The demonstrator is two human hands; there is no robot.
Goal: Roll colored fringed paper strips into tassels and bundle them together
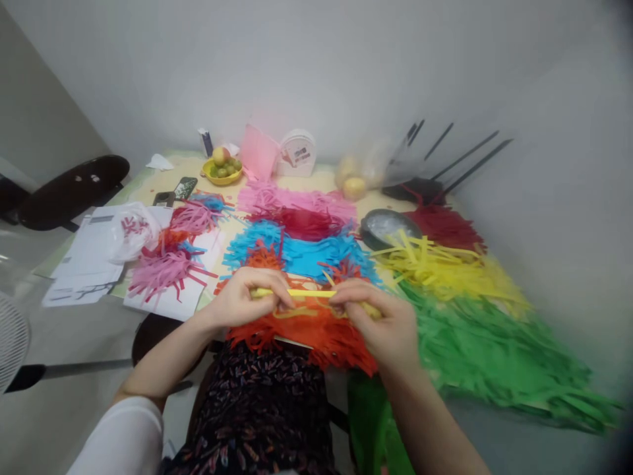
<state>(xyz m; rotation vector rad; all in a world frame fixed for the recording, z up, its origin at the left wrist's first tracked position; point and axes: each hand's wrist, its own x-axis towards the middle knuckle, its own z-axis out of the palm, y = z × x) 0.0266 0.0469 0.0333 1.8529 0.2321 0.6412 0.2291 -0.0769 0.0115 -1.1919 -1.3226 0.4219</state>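
Note:
A yellow paper strip (310, 293) is stretched level between my two hands. My left hand (252, 297) pinches its left end, and my right hand (373, 313) grips the other end, where a short yellow tip sticks up. Below them lies orange fringed tissue paper (316, 330), spread at the table's near edge. Blue fringed paper (309, 257) lies just beyond the hands, followed by dark red fringe (306, 224) and pink fringe (297, 200). To the right of my right hand are yellow fringe (455, 270) and green fringe (499, 349).
A dark round bowl (390, 227) stands right of the blue paper. At the back are a yellow fruit bowl (222, 175) and a white rounded container (297, 153). On the left lie paper sheets (86, 254), a plastic bag (132, 231) and a phone (186, 188).

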